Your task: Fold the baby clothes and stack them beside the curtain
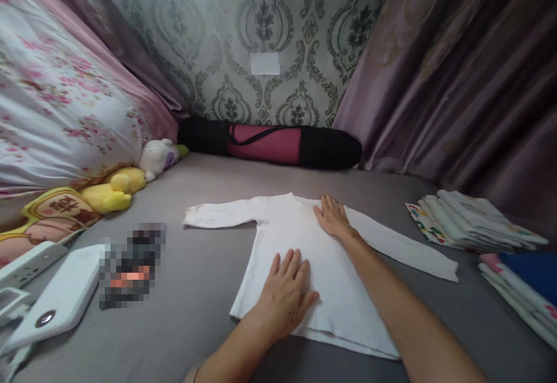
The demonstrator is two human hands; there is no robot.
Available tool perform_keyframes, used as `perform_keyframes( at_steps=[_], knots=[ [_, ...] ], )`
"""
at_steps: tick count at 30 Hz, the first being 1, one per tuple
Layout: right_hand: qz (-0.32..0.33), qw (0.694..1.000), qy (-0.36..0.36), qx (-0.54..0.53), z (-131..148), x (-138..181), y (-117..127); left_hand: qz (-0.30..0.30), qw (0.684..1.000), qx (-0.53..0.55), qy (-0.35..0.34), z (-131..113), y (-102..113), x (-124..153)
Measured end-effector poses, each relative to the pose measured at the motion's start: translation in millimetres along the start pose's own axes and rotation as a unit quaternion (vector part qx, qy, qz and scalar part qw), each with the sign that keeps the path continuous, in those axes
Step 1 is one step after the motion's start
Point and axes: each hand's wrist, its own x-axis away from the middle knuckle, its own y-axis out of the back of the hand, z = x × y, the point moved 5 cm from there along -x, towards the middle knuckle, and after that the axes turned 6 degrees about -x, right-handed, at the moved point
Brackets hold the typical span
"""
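Observation:
A small white long-sleeved shirt [300,229] lies spread on the grey bed sheet [209,267], its neckline away from me and both sleeves stretched out sideways. My left hand [289,290] rests flat on the lower body of the shirt, fingers apart. Farther up, my right hand [333,215] lies on the shirt near the neckline and the right shoulder, its fingers stretched out. Neither hand grips the cloth. My right forearm covers part of the shirt's right side.
Folded cloths [470,220] and another folded pile [522,284] lie at the right. At the left are a white power bank [61,296], a power strip [32,261], a blurred object [133,267] and plush toys [126,183]. A black and pink bag [265,142] lies along the wall.

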Motion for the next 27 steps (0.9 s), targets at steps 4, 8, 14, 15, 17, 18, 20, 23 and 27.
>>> perform_keyframes(
  at_steps=[4, 8, 14, 15, 17, 18, 20, 23, 27],
  knots=[
    [0.036, 0.999, -0.014, -0.02, -4.8, -6.6, -1.5, -0.013, 1.0, 0.006, -0.003, 1.4, 1.5, 1.3],
    [0.002, 0.999, -0.033, -0.035, 16.2, -11.2, 8.6, -0.011, 1.0, 0.023, 0.004, 2.4, 1.1, 2.1],
    [0.02, 0.988, 0.147, -0.038, 109.2, -8.3, -0.6, -0.022, 0.998, 0.036, 0.052, 12.8, 1.3, 0.9],
    [0.026, 0.986, 0.158, -0.042, 118.9, -10.0, -3.1, -0.024, 0.997, 0.034, 0.067, 15.8, 1.4, 0.6],
    [0.032, 0.986, 0.158, -0.045, 128.7, -15.9, -8.3, -0.018, 0.995, 0.032, 0.097, 21.3, 0.6, 0.4],
    [0.035, 0.987, 0.153, -0.044, 129.7, -19.3, -11.3, -0.012, 0.994, 0.032, 0.107, 23.2, -0.5, 0.6],
    [0.04, 0.988, 0.141, -0.04, 127.6, -25.1, -18.1, 0.0, 0.993, 0.033, 0.116, 25.2, -3.2, 1.0],
    [0.041, 0.988, 0.139, -0.045, 123.0, -29.3, -24.6, 0.009, 0.993, 0.024, 0.116, 25.5, -6.8, 1.4],
    [0.052, 0.983, 0.141, -0.108, 120.6, -28.9, -20.4, 0.015, 0.993, 0.0, 0.117, 24.3, -5.9, 2.0]
  ],
)
